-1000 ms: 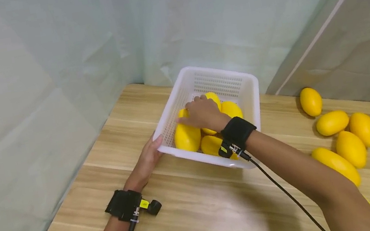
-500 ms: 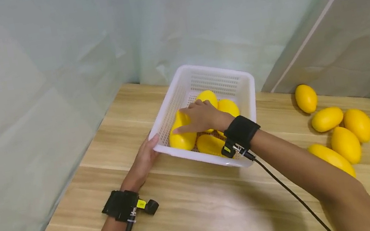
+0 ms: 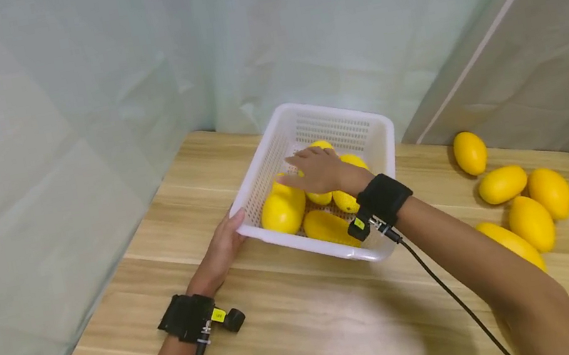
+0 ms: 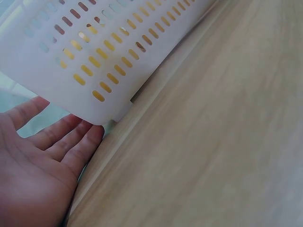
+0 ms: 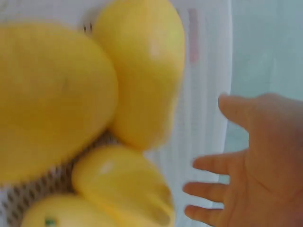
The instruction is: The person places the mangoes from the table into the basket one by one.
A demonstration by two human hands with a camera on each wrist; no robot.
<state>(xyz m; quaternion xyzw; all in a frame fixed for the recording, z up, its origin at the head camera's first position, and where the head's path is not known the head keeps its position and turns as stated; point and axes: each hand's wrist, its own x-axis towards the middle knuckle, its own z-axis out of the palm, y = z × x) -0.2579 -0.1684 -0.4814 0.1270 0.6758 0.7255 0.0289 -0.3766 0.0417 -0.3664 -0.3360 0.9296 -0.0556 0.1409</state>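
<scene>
Head view: right hand [image 3: 318, 171] palm-down over the white basket [image 3: 332, 124], fingers straight and spread, holding nothing; left hand [image 3: 220, 252] gripping the basket's near-left corner, thumb over the rim. Inside the basket, under and to the near side of the right thumb, the large yellow fruit [image 3: 281, 211]; right hand apparently nearer than left. In the right wrist view, ahead of those fingers, an elongated fruit [image 5: 147, 75], long axis roughly crosswise to them; no telling whether the same one. Well to the right of the right fingers, loose fruits [image 3: 531, 224] on the wooden table [image 3: 312, 331], one partly behind the right forearm [image 3: 481, 257]. Other basket fruit half hidden beneath the right palm; left fingertips lost behind the basket corner; right wrist view blurred, thumb contact impossible to judge.
</scene>
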